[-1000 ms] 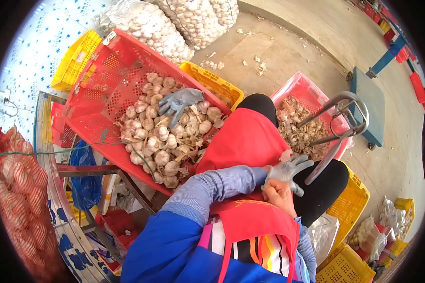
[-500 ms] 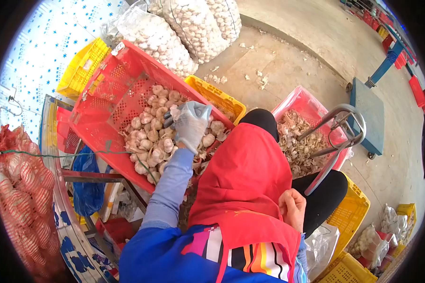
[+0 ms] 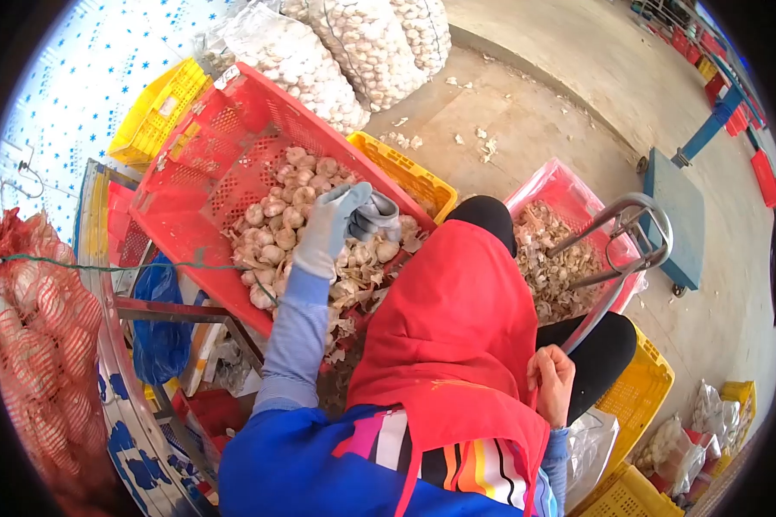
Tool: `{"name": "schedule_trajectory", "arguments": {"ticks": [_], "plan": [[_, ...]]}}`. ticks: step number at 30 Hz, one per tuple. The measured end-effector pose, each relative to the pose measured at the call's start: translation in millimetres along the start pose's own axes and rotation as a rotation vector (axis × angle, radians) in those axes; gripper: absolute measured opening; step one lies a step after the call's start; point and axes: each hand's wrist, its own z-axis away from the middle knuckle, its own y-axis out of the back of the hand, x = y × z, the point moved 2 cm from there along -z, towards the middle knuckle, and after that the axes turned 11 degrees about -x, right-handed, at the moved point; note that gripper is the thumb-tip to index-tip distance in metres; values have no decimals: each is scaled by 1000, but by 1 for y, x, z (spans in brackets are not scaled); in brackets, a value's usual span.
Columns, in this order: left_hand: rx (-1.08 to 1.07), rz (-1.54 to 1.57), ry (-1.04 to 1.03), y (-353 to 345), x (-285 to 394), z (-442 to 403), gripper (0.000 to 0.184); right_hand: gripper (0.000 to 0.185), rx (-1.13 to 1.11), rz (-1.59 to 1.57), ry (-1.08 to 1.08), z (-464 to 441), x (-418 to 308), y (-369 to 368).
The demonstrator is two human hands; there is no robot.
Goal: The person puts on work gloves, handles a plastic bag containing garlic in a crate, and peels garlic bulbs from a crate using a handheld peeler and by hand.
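My left hand (image 3: 345, 226), in a pale grey glove, is over the red crate (image 3: 181, 254). Its fingers are curled inward, and the palm side is hidden, so I cannot tell what is inside them. Garlic bulbs (image 3: 272, 233) lie heaped below and around it, some with stems and loose skins. My bare right hand (image 3: 552, 383) rests closed beside the red cloth (image 3: 448, 319) on my front, nothing visible between its fingers. Near it rises a curved metal bar (image 3: 591, 319), in front of a pink crate (image 3: 569, 189) of garlic skins and scraps (image 3: 547, 250).
Large sacks of garlic (image 3: 310, 69) stand beyond the crate. A red net bag (image 3: 43, 345) hangs at the left. Yellow crates (image 3: 159, 112) surround the spot. A blue platform cart (image 3: 672, 215) stands on the concrete floor (image 3: 535, 86) at the right.
My left hand has turned over the garlic, its curled fingers now pointing right instead of left. A pale bulb-like piece at its fingertips no longer shows. My right hand has hardly moved.
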Motion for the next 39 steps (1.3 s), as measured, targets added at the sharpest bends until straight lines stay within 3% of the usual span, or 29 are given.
{"name": "schedule_trajectory", "arguments": {"ticks": [3, 7, 11, 13, 15, 20, 24, 25, 27, 28, 30, 31, 34, 36, 38, 39], "plan": [[-167, -23, -17, -30, 25, 15, 27, 25, -5, 149, 68, -11, -33, 0], [-441, -185, 28, -104, 45, 17, 26, 9, -9, 86, 432, -16, -90, -26], [-719, -133, 156, -188, 45, 11, 24, 37, 12, 254, 359, -36, -93, -36], [-842, -21, 245, -220, 46, 9, 25, 21, 40, 341, 240, -42, -82, -23], [-896, -214, 119, -239, 34, -11, 22, 17, 134, 269, 119, -40, -77, -2], [-1083, -623, -26, -276, 29, -42, 22, 17, 287, 200, 154, -25, -82, 50], [-1014, -882, -213, -296, 17, -46, 26, 17, 308, 102, 179, -21, -81, 63], [-1045, -775, -26, -298, 16, -47, 29, 17, 311, 85, 187, -22, -81, 64], [-1069, -588, 141, -297, 20, -48, 30, 18, 319, 73, 257, -19, -81, 68], [-1067, -497, 224, -294, 20, -50, 31, 13, 417, 174, 334, -19, -80, 70], [-1105, -466, 260, -287, 23, -52, 32, 10, 558, 511, 708, -15, -86, 69], [-1123, -469, 277, -285, 28, -52, 31, 20, 491, 760, 795, -9, -99, 68], [-1167, -500, 270, -282, 36, -54, 31, 30, 144, 1267, 864, -15, -130, 43], [-1185, -497, 229, -280, 46, -53, 31, 27, 111, 1661, 669, -25, -124, 38], [-1200, -505, 217, -279, 47, -56, 28, 28, -20, 1924, 626, -21, -117, 32], [-1201, -514, 213, -278, 51, -54, 27, 29, -110, 1899, 696, -19, -115, 27]]}}
